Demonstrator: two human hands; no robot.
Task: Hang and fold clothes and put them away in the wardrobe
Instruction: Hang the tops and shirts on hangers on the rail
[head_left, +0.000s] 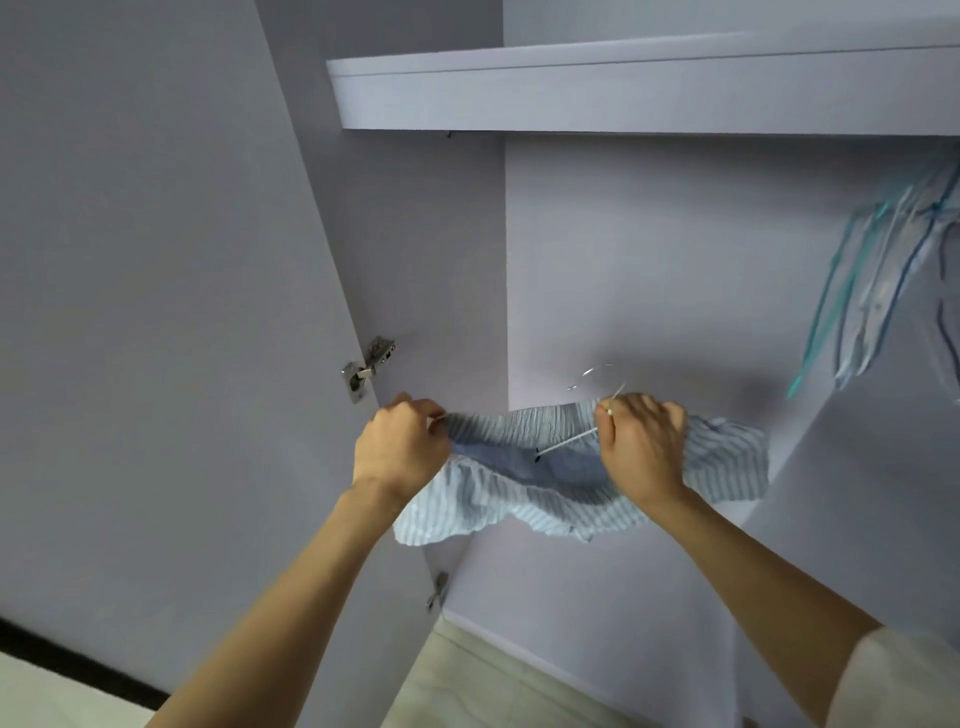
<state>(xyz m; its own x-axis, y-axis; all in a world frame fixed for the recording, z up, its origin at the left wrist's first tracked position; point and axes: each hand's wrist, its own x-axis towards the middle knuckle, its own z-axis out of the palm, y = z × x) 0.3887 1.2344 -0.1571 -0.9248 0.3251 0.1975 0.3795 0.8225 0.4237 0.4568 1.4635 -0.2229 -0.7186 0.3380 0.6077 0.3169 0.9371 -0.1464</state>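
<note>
you've got the striped garment (519, 493) in front of the open wardrobe (649, 260), waistband stretched roughly level, left to right, rest drooping below. left hand (402, 449) pinches one waistband end; right hand (644, 447) grips the other end plus a thin wire hanger (597, 387), hook up. my read: spread so the hanger fits. other hangers (883, 280) hang at upper right.

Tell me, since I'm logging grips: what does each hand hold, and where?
Left hand pinches the striped garment at its waistband's left end; right hand grips the right end together with a thin wire hanger.
</note>
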